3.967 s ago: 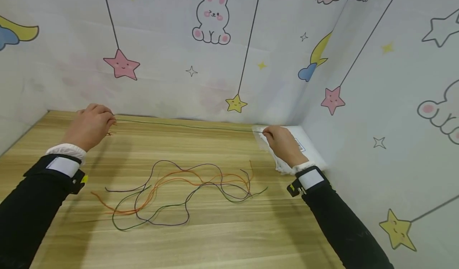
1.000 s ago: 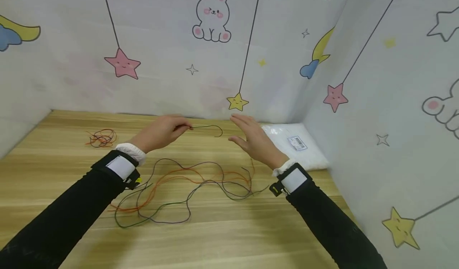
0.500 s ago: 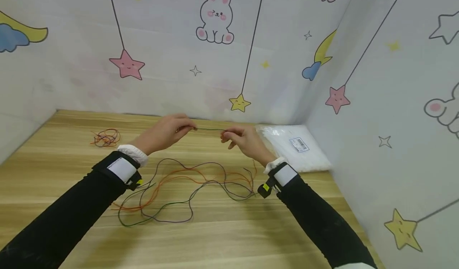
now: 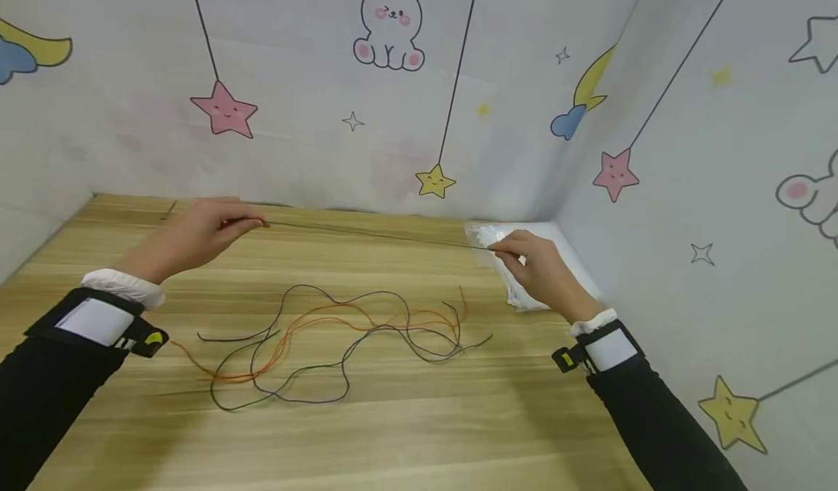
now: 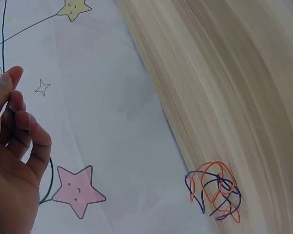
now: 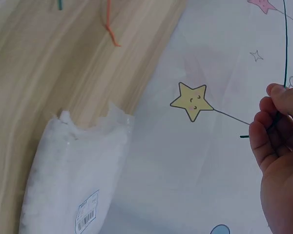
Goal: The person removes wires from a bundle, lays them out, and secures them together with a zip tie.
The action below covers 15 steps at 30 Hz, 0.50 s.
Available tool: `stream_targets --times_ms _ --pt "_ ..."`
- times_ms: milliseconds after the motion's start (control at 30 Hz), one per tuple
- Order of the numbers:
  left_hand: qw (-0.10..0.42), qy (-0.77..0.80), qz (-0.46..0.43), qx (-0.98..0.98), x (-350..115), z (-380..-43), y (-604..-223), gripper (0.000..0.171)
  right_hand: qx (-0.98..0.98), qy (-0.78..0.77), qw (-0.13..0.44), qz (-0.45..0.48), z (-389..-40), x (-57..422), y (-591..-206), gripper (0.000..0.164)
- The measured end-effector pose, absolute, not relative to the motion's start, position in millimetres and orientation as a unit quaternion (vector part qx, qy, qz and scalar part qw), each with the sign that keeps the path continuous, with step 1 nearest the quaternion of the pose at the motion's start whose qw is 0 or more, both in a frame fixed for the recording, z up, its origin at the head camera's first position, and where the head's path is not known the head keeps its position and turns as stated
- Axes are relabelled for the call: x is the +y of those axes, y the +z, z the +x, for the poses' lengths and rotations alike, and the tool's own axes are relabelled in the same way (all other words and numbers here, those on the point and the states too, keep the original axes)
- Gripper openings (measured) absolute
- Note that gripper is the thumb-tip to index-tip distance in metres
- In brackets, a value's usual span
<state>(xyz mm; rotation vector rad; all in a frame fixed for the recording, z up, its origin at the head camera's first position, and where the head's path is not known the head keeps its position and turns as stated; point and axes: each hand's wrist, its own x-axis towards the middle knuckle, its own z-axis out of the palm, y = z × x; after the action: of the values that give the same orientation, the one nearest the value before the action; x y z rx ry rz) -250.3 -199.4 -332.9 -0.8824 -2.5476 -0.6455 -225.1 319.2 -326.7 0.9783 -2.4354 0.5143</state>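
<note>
The left hand [image 4: 196,236] and the right hand [image 4: 540,269] each pinch the green cord [image 5: 3,44] between thumb and forefinger, the other fingers loosely curved, so that it runs nearly straight across the middle of the head view, above the table [image 4: 393,440]. To keep it straight, I would pull both ends outward gently and evenly; a hard tug could probably slip it from such a light pinch. It also seems wise to keep the hands up, clear of the loose cords [image 4: 375,326] in the lower middle of the head view, where a trailing end might snag among the orange, purple and green strands. Only the head view shows the cord's full span and that spread of strands. The left wrist view adds, at its lower right, a small orange and purple tangle [image 5: 219,181] that the head view does not show, and at its lower left a curve of green passing behind the hand. The right wrist view shows a short cord end poking out past the fingers at the right, and the label [image 6: 87,212] on the white package [image 6: 71,165] at lower left, a label not visible in the head view
</note>
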Motion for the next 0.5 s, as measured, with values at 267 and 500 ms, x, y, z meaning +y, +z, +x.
stream_targets --times_ms 267,500 --pt "0.191 -0.182 -0.270 -0.926 -250 -228 -345 0.017 -0.916 0.174 0.204 0.298 -206 338 -342 0.016" --pt "0.223 -0.161 -0.298 -0.914 -276 -208 -365 0.019 -0.930 0.210 0.169 0.249 -192 346 -359 0.008"
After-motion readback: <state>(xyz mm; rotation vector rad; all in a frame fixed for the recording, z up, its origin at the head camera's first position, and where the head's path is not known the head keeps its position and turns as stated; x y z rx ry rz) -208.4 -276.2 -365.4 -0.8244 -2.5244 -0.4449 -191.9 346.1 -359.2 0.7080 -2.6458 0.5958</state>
